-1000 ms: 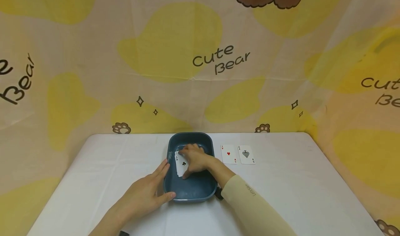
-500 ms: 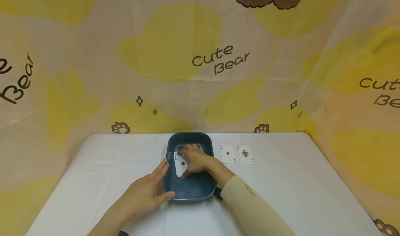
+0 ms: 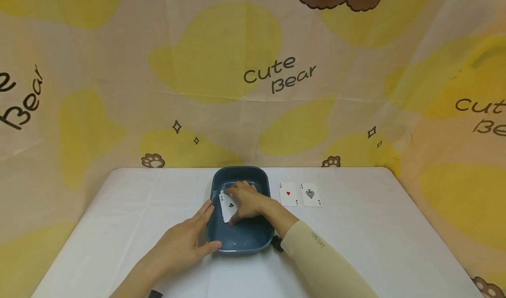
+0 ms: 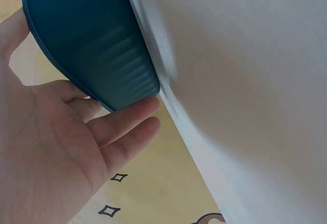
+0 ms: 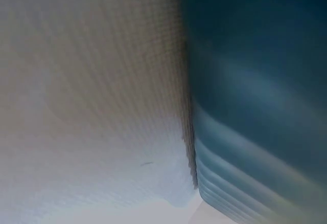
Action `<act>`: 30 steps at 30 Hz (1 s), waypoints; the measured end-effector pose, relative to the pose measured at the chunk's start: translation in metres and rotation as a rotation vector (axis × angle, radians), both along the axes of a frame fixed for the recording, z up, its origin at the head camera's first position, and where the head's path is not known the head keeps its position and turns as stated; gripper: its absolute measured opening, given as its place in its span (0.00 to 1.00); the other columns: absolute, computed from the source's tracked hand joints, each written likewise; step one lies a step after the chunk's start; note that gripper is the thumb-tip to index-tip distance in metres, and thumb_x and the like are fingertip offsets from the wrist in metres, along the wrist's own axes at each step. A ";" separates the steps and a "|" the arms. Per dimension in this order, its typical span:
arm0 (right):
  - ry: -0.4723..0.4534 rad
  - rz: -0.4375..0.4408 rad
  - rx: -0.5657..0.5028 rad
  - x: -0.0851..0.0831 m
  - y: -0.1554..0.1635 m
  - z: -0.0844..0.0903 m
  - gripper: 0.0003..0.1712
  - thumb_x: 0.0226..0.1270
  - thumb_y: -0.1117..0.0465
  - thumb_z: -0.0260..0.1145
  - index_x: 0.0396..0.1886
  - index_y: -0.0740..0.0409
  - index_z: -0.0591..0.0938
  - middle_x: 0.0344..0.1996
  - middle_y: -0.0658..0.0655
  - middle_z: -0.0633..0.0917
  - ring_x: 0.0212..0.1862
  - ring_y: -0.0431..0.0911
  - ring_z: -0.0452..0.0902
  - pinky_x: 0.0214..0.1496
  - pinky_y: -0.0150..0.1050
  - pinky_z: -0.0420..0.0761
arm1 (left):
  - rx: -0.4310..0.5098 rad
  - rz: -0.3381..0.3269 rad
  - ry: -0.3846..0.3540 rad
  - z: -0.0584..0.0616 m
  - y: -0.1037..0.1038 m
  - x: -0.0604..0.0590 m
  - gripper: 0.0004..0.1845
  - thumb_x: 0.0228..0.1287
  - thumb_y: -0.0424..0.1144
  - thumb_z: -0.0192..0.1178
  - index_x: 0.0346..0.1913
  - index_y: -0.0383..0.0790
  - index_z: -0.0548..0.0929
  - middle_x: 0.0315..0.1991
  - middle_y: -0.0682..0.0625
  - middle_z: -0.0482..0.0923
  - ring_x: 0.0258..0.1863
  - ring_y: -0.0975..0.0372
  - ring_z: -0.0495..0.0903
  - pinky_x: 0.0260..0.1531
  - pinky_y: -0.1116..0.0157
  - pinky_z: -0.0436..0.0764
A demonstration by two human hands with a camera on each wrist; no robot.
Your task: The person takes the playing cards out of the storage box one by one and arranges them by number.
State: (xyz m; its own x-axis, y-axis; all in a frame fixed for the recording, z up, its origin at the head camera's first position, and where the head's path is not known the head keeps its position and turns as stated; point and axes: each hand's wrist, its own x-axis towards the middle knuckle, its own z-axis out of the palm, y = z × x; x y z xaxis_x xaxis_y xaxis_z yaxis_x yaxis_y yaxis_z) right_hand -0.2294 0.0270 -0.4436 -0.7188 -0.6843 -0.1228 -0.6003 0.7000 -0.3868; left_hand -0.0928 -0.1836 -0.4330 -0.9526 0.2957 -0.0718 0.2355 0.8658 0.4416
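One ace of clubs [image 3: 229, 206] | in tray [image 3: 242, 240] | apparently gripped by right hand [image 3: 247, 201]

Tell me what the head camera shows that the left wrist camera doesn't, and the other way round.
Only the head view shows the right hand inside the tray holding an ace of clubs, plus the ace of hearts and ace of spades on the table. Only the left wrist view shows the ribbed outer wall of the tray from below. Both show the left hand with straight fingers against the dark blue tray on the white table.
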 end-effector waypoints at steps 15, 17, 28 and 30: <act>-0.024 0.015 -0.079 -0.001 0.010 0.017 0.52 0.46 0.46 0.88 0.71 0.55 0.78 0.61 0.56 0.79 0.55 0.45 0.70 0.49 0.34 0.76 | 0.002 -0.022 0.017 0.000 -0.002 0.000 0.53 0.66 0.71 0.63 0.84 0.43 0.59 0.84 0.53 0.51 0.67 0.43 0.77 0.59 0.41 0.79; -0.025 0.014 -0.081 -0.001 0.012 0.019 0.52 0.46 0.46 0.88 0.71 0.55 0.78 0.61 0.56 0.79 0.56 0.46 0.70 0.50 0.34 0.76 | -0.001 -0.020 0.024 0.000 -0.002 0.000 0.53 0.66 0.70 0.63 0.83 0.43 0.59 0.84 0.52 0.51 0.67 0.43 0.77 0.59 0.42 0.79; -0.018 0.015 -0.115 -0.001 0.023 0.028 0.51 0.47 0.46 0.88 0.70 0.57 0.79 0.62 0.56 0.79 0.58 0.48 0.70 0.51 0.36 0.77 | -0.002 -0.007 -0.010 0.003 -0.001 0.001 0.54 0.64 0.71 0.63 0.84 0.45 0.59 0.84 0.53 0.51 0.67 0.43 0.77 0.59 0.40 0.79; -0.019 0.015 -0.121 -0.001 0.024 0.029 0.51 0.46 0.46 0.88 0.70 0.57 0.79 0.62 0.56 0.79 0.59 0.48 0.70 0.52 0.36 0.77 | -0.002 -0.008 -0.009 0.003 -0.001 0.001 0.54 0.64 0.71 0.64 0.84 0.44 0.59 0.85 0.53 0.51 0.67 0.43 0.77 0.60 0.40 0.79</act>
